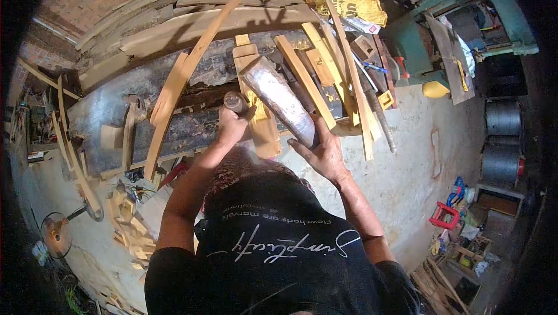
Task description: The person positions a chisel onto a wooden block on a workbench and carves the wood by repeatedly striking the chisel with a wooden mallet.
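Observation:
My left hand [233, 126] is closed around a brown, round-ended handle [235, 101]; what lies below it is hidden. My right hand [323, 155] grips the near end of a long, thick block [280, 99] with a pale, shiny, worn upper face. The block is held at a slant above the workbench, and I cannot make out its exact kind. Between my hands lies a wooden piece [266, 135] running away from me, with yellowish chips or cut wood on its middle. My left hand is close beside this piece.
Long wooden strips [168, 91] lie on the dark bench top [104, 106], with several more to the right. A yellow bag [354, 4] sits at the back. Offcuts [131, 228] cover the floor at left, near a fan [56, 235]. A red stool [444, 215] stands at right.

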{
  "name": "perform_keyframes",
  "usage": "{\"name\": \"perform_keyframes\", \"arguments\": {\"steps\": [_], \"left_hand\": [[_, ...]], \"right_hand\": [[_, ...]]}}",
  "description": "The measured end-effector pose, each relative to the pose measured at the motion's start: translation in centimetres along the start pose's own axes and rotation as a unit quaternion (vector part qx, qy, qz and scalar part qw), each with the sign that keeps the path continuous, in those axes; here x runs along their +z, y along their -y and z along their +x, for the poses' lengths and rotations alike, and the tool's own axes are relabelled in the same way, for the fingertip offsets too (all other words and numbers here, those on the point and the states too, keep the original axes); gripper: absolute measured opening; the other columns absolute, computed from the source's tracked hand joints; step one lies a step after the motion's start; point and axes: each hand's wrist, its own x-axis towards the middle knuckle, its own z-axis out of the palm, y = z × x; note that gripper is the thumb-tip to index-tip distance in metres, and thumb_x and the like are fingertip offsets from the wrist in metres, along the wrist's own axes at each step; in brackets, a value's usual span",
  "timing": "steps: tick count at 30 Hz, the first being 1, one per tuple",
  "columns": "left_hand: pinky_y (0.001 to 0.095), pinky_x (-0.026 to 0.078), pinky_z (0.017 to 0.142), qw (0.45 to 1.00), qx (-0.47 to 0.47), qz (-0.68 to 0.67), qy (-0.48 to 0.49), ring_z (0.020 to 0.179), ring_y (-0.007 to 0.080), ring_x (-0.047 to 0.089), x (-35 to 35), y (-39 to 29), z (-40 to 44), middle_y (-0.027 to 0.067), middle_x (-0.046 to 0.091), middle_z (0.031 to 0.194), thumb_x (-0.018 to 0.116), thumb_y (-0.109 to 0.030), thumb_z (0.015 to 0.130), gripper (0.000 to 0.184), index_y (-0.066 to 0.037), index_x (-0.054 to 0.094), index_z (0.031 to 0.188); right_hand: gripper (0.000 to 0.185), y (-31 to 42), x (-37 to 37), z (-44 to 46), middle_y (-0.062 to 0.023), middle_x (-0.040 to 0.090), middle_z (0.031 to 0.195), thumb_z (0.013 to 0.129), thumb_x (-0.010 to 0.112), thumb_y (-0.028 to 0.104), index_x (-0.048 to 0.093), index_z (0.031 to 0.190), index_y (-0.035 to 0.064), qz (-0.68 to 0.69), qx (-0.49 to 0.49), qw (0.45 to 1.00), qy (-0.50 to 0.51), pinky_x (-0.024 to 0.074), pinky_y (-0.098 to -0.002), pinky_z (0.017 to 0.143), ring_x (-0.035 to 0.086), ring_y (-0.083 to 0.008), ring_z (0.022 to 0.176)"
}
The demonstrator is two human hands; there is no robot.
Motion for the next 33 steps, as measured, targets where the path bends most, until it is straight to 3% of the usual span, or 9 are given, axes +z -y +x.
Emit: {"name": "perform_keyframes", "arguments": {"steps": [9,11,12,14,18,20,25,31,33], "left_hand": [[0.026,0.044,0.057,1.0,-0.01,-0.005,-0.015,0.063,0.0097,0.056,0.4,0.3,-0.4,0.0025,0.061,0.068,0.07,0.003,0.076,0.014,-0.002,0.057,0.078],[0.0258,0.045,0.058,1.0,0.015,-0.024,-0.009,0.063,0.0093,0.056,0.3,0.7,-0.4,0.0016,0.06,0.07,0.069,0.003,0.076,0.013,-0.002,0.057,0.08],[0.0258,0.045,0.058,1.0,0.015,-0.024,-0.008,0.063,0.0093,0.056,0.3,0.8,-0.6,0.0016,0.06,0.07,0.069,0.003,0.076,0.013,-0.002,0.057,0.08],[0.0258,0.045,0.058,1.0,-0.03,0.003,0.004,0.063,0.0087,0.056,-0.2,-0.8,-0.7,-0.0001,0.059,0.069,0.068,0.005,0.077,0.013,-0.002,0.057,0.079],[0.025,0.046,0.062,1.0,-0.003,-0.001,0.006,0.071,0.0089,0.057,0.1,0.5,-0.5,0.0005,0.059,0.075,0.067,0.009,0.076,0.016,-0.002,0.057,0.084],[0.0247,0.048,0.069,0.948,-0.115,-0.296,-0.026,0.08,0.0102,0.057,0.5,1.8,-0.8,0.0025,0.059,0.086,0.066,0.012,0.075,0.024,-0.002,0.055,0.092],[0.0267,0.05,0.078,0.984,-0.013,-0.177,-0.026,0.088,0.0117,0.057,0.5,0.6,-0.9,0.0039,0.057,0.095,0.062,0.014,0.078,0.029,-0.003,0.053,0.099],[0.0309,0.049,0.087,0.95,-0.045,-0.31,-0.01,0.096,0.0142,0.056,0.1,0.7,-0.8,0.0069,0.058,0.1,0.062,0.006,0.083,0.024,-0.003,0.054,0.104],[0.0296,0.049,0.082,0.914,-0.152,-0.354,0.128,0.093,0.014,0.057,-1.6,2.1,0.3,0.0084,0.059,0.094,0.061,-0.002,0.085,0.017,-0.003,0.055,0.101]], "right_hand": [[0.055,0.1,-0.2,0.7,-0.0182,0.063,0.074,0.078,0.073,0.031,0.044,0.118,0.0059,-0.038,-0.019,0.999,0.009,0.0527,-0.0415,0.063,0.066,-0.0321,0.068],[0.06,0.2,-0.3,0.7,-0.0203,0.062,0.105,0.074,0.077,0.022,0.046,0.122,0.0034,-0.027,0.044,0.998,0.04,0.0505,-0.0389,0.081,0.063,-0.0332,0.099],[0.06,-0.1,-0.2,0.8,-0.0203,0.062,0.105,0.074,0.077,0.022,0.046,0.122,0.0034,-0.027,0.044,0.998,0.04,0.0505,-0.0389,0.081,0.063,-0.0332,0.099],[0.056,-0.7,0.0,1.0,-0.0168,0.062,0.071,0.078,0.073,0.034,0.044,0.118,0.007,-0.057,-0.021,0.998,0.018,0.0524,-0.0418,0.062,0.066,-0.0317,0.067],[0.054,1.0,-1.0,2.0,-0.0171,0.061,0.073,0.078,0.073,0.033,0.045,0.117,0.007,-0.066,-0.037,0.997,0.003,0.0523,-0.0421,0.064,0.066,-0.0322,0.069],[0.053,2.6,-1.9,2.6,-0.0182,0.063,0.08,0.078,0.073,0.032,0.046,0.117,0.0068,-0.051,-0.057,0.997,0.007,0.0525,-0.0421,0.067,0.066,-0.033,0.074],[0.06,5.7,-3.2,3.4,-0.0201,0.063,0.1,0.077,0.075,0.025,0.044,0.124,0.0058,-0.02,-0.098,0.995,-0.016,0.0531,-0.0402,0.076,0.064,-0.0336,0.092],[0.065,8.0,-3.8,3.5,-0.0203,0.062,0.108,0.075,0.077,0.021,0.042,0.127,0.0038,-0.029,-0.105,0.994,0.008,0.0526,-0.0388,0.081,0.063,-0.0337,0.099],[0.065,9.0,-4.1,3.1,-0.0203,0.062,0.107,0.075,0.077,0.021,0.042,0.127,0.0033,-0.025,-0.124,0.992,0.009,0.0522,-0.0389,0.081,0.063,-0.034,0.099]]}}
